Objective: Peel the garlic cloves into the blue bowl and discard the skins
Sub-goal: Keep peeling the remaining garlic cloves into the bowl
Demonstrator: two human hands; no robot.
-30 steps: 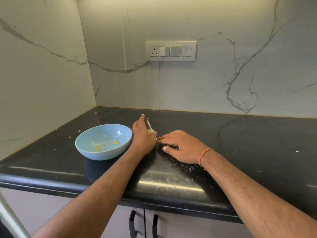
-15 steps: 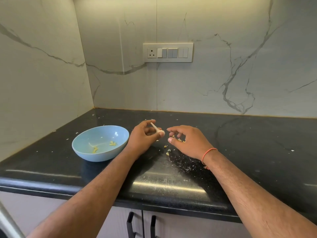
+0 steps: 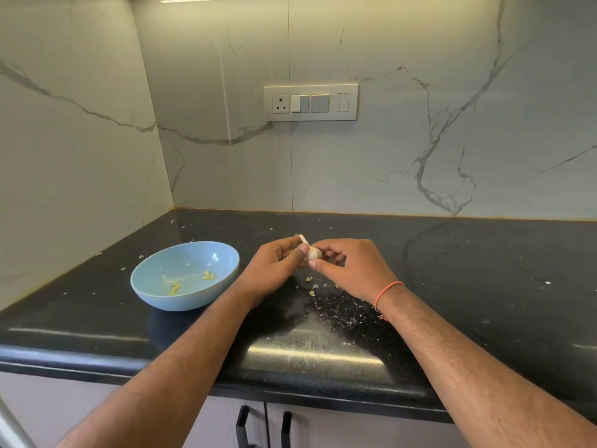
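Black stone tabletop (image 3: pixel 452 286) fills lower half of frame, w/ marble wall behind. Garlic (image 3: pixel 312 252) sits at frame centre, held above tabletop between both hands: left hand (image 3: pixel 274 273) pinches it from left side, thumb & fingers curled round; right hand (image 3: pixel 350 268) pinches it from right, fingertips (image 3: pixel 315 262) on it. Thin white stem pokes up-left from garlic. Blue bowl (image 3: pixel 223 287) stands centre-left, just beside left wrist, w/ a few yellowish bits inside. Skin flakes (image 3: pixel 336 307) lie scattered on tabletop below hands. Orange wrist thread (image 3: pixel 386 294) on right wrist. Switch panel (image 3: pixel 310 102) on wall, upper centre.
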